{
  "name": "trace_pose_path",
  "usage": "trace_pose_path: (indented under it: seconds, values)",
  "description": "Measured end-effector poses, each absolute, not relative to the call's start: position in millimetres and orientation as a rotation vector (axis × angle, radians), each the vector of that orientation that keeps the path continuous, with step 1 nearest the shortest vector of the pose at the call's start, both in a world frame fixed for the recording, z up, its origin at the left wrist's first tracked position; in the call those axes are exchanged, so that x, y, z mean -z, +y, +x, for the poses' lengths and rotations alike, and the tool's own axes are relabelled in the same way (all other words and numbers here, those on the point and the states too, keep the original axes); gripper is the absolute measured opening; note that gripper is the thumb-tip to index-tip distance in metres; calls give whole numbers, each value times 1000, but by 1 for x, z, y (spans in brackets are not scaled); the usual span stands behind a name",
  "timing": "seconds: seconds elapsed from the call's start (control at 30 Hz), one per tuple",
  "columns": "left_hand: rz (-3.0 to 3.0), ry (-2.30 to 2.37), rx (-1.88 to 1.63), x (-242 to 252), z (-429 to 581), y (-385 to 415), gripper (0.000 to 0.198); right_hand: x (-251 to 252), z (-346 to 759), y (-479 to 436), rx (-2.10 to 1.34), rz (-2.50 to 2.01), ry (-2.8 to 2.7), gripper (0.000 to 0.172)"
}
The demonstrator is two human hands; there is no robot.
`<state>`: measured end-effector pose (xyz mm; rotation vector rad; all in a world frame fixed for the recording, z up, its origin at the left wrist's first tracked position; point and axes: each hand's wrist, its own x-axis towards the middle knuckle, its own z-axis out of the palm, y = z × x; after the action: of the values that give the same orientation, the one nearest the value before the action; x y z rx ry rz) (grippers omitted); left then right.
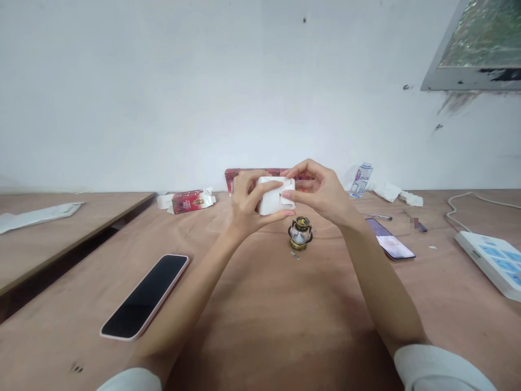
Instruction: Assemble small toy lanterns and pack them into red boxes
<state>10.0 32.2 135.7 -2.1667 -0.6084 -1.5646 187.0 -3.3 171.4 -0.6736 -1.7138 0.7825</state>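
A small white box (270, 202) is held up above the table between both hands. My left hand (246, 203) wraps round its left side, with the index finger across the face and the thumb underneath. My right hand (321, 190) grips its right edge, thumb against a flap there. Just below on the table stands a small brass-coloured lantern (300, 234) with a clear body, and a bit of small chain (294, 254) lies in front of it. Behind the hands, a long red box (232, 176) is partly hidden.
An opened red and white carton (188, 201) lies at the back left. A dark phone (145, 296) rests by my left forearm, a lit phone (391, 241) beyond the right one. A clear bottle (361, 180), crumpled tissue (386, 191) and white power strip (492, 260) sit on the right.
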Motion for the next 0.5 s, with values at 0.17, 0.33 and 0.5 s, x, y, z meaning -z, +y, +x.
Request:
trace_pose_path:
  seconds: [0.17, 0.33, 0.5]
  values:
    - [-2175, -605, 1546, -136, 9, 30, 53, -170, 183, -3, -690, -701, -1714, 33]
    - [-2136, -611, 1609, -132, 11, 32, 61, -167, 178, 2, -738, -651, -1724, 43]
    - [-2095, -559, 1707, -124, 15, 36, 71, -159, 172, 12, -1022, -554, -1810, 45]
